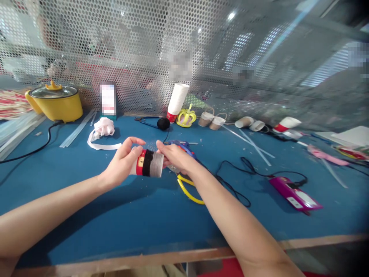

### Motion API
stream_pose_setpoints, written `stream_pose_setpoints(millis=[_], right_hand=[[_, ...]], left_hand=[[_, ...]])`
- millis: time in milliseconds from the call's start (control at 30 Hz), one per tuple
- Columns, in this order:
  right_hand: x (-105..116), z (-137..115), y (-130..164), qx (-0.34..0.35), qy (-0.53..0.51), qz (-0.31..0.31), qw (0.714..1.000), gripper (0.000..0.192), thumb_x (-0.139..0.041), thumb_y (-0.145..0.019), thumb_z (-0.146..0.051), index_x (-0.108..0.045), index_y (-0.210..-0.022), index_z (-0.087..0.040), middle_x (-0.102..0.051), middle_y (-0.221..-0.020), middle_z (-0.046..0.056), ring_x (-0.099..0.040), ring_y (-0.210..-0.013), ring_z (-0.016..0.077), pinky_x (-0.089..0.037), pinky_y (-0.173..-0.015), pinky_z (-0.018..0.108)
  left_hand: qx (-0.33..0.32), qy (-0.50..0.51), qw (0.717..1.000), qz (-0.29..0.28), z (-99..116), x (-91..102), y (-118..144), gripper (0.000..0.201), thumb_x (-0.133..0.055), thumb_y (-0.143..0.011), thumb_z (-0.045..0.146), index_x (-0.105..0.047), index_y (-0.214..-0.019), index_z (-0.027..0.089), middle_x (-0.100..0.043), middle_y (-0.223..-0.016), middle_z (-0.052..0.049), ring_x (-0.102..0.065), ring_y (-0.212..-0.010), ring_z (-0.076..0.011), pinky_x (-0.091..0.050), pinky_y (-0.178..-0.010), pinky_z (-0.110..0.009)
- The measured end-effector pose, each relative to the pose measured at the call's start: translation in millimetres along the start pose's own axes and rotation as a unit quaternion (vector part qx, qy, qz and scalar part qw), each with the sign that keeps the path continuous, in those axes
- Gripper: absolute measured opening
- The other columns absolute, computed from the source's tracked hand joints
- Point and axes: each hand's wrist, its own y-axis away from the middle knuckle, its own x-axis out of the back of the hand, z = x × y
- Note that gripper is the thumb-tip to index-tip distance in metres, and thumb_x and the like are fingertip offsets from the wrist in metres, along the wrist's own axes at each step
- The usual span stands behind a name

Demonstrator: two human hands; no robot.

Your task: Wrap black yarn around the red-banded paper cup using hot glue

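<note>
Both forearms reach forward, left hand [122, 161] and right hand [173, 156] facing, fingers curled.

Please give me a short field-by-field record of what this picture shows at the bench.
held item: decorated paper cup, on its side, with red, black and grey bands
left hand: left hand grips the cup's left end
right hand: right hand holds its right end
surface: blue table
near the hands: yellow-handled scissors, white ribbon
right side: magenta device with black cable
back: yellow pot, stack of cups

no readable text, card [108, 99] and label blurred
</note>
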Motion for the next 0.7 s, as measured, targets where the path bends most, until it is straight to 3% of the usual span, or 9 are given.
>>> stream_pose_setpoints(millis=[67, 167, 300, 433, 567, 700], right_hand=[[5.6, -4.0, 5.1, -0.006, -0.035, -0.052, 0.998, 0.051, -0.038, -0.082, -0.060, -0.057, -0.070, -0.015, -0.060, -0.061, 0.004, -0.058, -0.056, 0.0133, -0.049, -0.054, 0.027], [10.1, -5.9, 15.4, 0.053, -0.019, -0.093, 0.994, 0.042, -0.055, -0.075, -0.054, -0.059, -0.089, -0.015, -0.063, -0.075, 0.004, -0.060, -0.066, 0.0140, -0.052, -0.060, 0.028], [7.1, 1.1, 28.5, 0.130, 0.099, -0.040, 0.986, 0.049, -0.065, -0.072, -0.035, -0.051, -0.113, -0.013, -0.062, -0.097, 0.009, -0.060, -0.082, 0.0173, -0.051, -0.072, 0.033], [-0.9, 11.4, 35.0, 0.200, 0.235, 0.027, 0.951, 0.052, -0.067, -0.069, -0.027, -0.050, -0.116, -0.014, -0.054, -0.113, 0.013, -0.055, -0.099, 0.0223, -0.047, -0.085, 0.038], [-4.5, 19.1, 32.2, 0.248, 0.227, 0.000, 0.942, 0.053, -0.064, -0.073, -0.038, -0.049, -0.118, -0.014, -0.051, -0.117, 0.013, -0.049, -0.110, 0.0240, -0.040, -0.093, 0.040], [-8.2, 23.9, 24.8, 0.236, 0.119, -0.049, 0.963, 0.060, -0.039, -0.081, -0.061, -0.051, -0.116, -0.014, -0.054, -0.118, 0.013, -0.048, -0.112, 0.0232, -0.037, -0.096, 0.039]], left_hand=[[-0.017, -0.024, 0.999, 0.019, -2.0, 1.8, -2.0, 0.019, -0.048, -0.082, 0.032, -0.044, -0.096, 0.019, -0.051, -0.059, 0.006, -0.047, -0.047, -0.0069, -0.039, -0.046, -0.017], [-0.035, -0.047, 0.998, -0.004, -5.8, 5.2, -2.9, 0.027, -0.049, -0.083, 0.036, -0.045, -0.103, 0.019, -0.053, -0.064, 0.004, -0.049, -0.053, -0.0078, -0.042, -0.050, -0.019], [0.003, -0.040, 0.997, -0.062, -9.1, 9.5, -5.4, 0.036, -0.044, -0.084, 0.044, -0.045, -0.110, 0.019, -0.055, -0.067, 0.004, -0.050, -0.056, -0.0086, -0.042, -0.053, -0.020], [0.027, -0.073, 0.994, -0.076, -12.8, 9.9, -7.6, 0.035, -0.044, -0.085, 0.043, -0.048, -0.110, 0.018, -0.055, -0.067, 0.003, -0.051, -0.058, -0.0094, -0.042, -0.056, -0.021], [-0.023, -0.141, 0.986, -0.085, -16.7, 5.9, -3.7, 0.029, -0.042, -0.086, 0.039, -0.052, -0.101, 0.016, -0.059, -0.084, -0.002, -0.054, -0.076, -0.0118, -0.043, -0.071, -0.024], [-0.050, -0.201, 0.970, -0.125, -18.9, 2.7, 2.2, 0.025, -0.039, -0.087, 0.037, -0.052, -0.096, 0.017, -0.058, -0.080, -0.002, -0.050, -0.069, -0.0111, -0.041, -0.065, -0.023]])
